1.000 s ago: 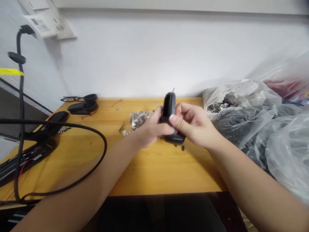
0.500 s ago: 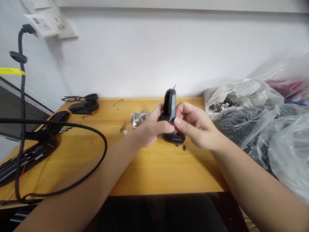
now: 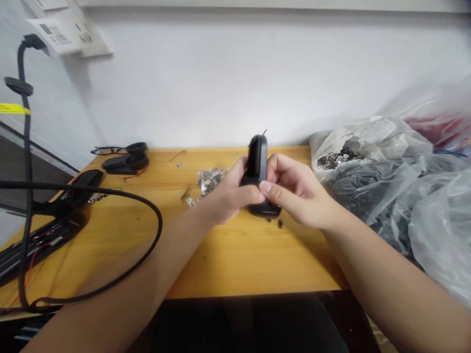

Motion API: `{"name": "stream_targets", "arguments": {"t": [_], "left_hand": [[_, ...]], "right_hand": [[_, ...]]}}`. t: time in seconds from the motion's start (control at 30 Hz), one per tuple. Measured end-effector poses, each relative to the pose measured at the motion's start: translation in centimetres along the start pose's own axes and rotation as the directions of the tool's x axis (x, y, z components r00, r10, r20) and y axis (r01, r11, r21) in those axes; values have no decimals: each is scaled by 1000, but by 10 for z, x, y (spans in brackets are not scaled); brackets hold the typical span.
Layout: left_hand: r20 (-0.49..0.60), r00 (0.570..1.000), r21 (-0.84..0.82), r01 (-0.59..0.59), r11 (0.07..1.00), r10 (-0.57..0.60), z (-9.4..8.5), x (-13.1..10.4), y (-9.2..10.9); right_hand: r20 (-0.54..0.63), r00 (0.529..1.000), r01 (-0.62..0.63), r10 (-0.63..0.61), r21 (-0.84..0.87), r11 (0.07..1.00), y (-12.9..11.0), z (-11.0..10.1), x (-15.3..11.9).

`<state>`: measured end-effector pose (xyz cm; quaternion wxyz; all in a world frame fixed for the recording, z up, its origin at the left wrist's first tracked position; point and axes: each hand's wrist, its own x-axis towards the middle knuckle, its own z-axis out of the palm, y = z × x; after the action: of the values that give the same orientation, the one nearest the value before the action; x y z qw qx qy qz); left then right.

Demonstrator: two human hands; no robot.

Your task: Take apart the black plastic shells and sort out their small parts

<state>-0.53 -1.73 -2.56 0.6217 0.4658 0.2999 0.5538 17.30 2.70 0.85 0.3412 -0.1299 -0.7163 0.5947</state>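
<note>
A black plastic housing [image 3: 262, 152] with a hollow, rounded upper part stands upright between my hands, above the wooden table [image 3: 235, 264]. My left hand [image 3: 235, 193] is closed round its left side, the thumb lying across the front. On the other side, the thumb and fingers of my right hand [image 3: 292, 191] pinch the housing's right edge; whether a small part is between them is hidden. A thin wire end sticks up from the housing's top. Small metal pieces [image 3: 209, 180] lie piled behind my left hand. Near the housing's base is a tiny black part [image 3: 280, 223].
A black cable [image 3: 158, 215] loops over my left forearm. Black housings with red wires [image 3: 55, 235] and black-rimmed round parts [image 3: 127, 163] lie at the left. Plastic bags [image 3: 382, 186] of metal and black parts crowd the right side. A white wall rises behind the table.
The view has shifted slightly. My right thumb has moved a little left against the housing, and the housing has turned slightly. Both hands keep their hold.
</note>
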Motion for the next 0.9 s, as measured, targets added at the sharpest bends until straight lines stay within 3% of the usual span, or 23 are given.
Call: {"name": "stream_targets", "arguments": {"t": [0.3,0.57,0.67,0.8,0.9], "left_hand": [[52,995,67,-88,994,85,1,1,0],[27,997,3,-67,998,67,7,-1,3],[33,997,-44,-63,997,64,6,0,2],[100,992,-88,-63,994,72,2,1,1],[84,995,-86,-44,995,51,1,2,1]], "right_hand": [[0,1000,28,-28,32,999,-1,4,2],[-41,999,18,-18,12,1000,0,10,0],[-54,998,35,-31,67,997,2,9,1],[-11,999,-45,49,205,978,6,3,4],[-29,998,-46,52,166,985,10,0,5]]}}
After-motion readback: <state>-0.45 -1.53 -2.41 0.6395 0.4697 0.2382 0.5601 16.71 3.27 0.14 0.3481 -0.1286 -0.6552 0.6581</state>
